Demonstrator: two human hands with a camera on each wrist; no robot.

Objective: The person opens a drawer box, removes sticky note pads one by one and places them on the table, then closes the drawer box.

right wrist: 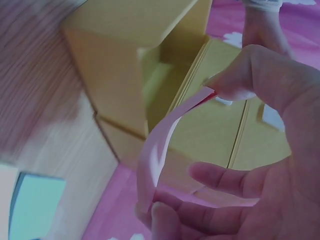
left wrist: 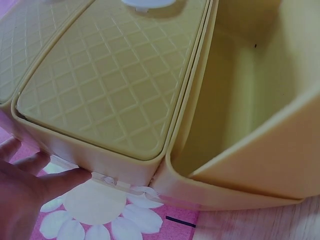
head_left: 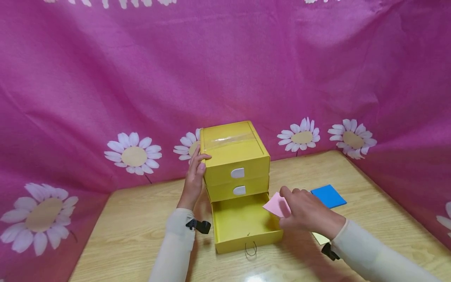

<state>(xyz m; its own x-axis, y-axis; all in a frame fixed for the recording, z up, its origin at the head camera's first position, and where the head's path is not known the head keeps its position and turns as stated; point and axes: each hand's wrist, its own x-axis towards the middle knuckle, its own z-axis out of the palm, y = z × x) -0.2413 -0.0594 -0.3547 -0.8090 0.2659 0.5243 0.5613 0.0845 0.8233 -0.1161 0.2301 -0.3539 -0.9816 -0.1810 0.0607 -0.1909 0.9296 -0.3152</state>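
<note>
A yellow three-drawer box [head_left: 234,145] stands on the table, its bottom drawer [head_left: 243,219] pulled out and its two upper drawers closed. My left hand [head_left: 193,182] rests against the box's left side, thumb near the top front corner; the left wrist view shows that hand's fingers [left wrist: 67,181] lying straight along the side wall. My right hand [head_left: 304,207] pinches a pink sticky note pad [head_left: 276,205] by its edges, over the right side of the open drawer. Seen from the right wrist, the pad [right wrist: 155,155] bows between thumb and fingertips.
A blue sticky note pad [head_left: 329,196] lies on the wooden table [head_left: 141,235] to the right. Partly hidden under my right wrist is a pale yellow pad [head_left: 320,238]. A thin loop [head_left: 251,249] hangs from the drawer front. Pink flowered cloth [head_left: 211,78] surrounds the table.
</note>
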